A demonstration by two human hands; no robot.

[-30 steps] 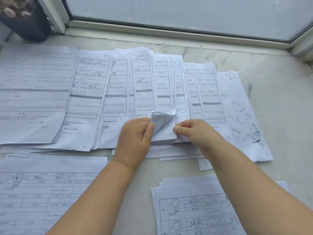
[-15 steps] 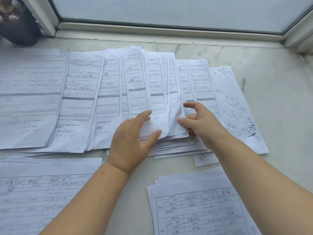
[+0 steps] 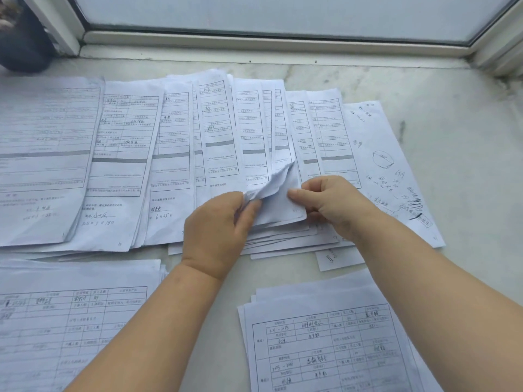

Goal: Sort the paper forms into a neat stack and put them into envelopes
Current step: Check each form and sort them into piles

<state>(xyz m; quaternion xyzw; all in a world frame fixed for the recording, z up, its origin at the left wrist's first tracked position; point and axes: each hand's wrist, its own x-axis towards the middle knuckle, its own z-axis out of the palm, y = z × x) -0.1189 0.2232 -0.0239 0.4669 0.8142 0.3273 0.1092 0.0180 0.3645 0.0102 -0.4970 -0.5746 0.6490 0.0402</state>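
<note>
Several printed paper forms [image 3: 175, 154] lie fanned out and overlapping across a pale marble sill. My left hand [image 3: 218, 230] pinches the lower corner of a sheet in the middle of the fan, and that corner [image 3: 266, 185] curls up crumpled. My right hand [image 3: 331, 205] pinches the bottom edge of the sheets just to the right of it, thumb on top. A sheet with handwritten notes [image 3: 396, 171] lies at the fan's right end. No envelope is in view.
A second pile of forms [image 3: 325, 340] sits at the near right, and a third [image 3: 70, 315] at the near left. A dark pot [image 3: 22, 43] stands in the far left corner. The window frame [image 3: 268, 49] runs along the back; bare marble [image 3: 467, 154] lies to the right.
Half a second ago both hands hovered over the flat sheets with fingers spread. Now they have closed on the fan's lower edge, and a corner is lifted and crumpled again.
</note>
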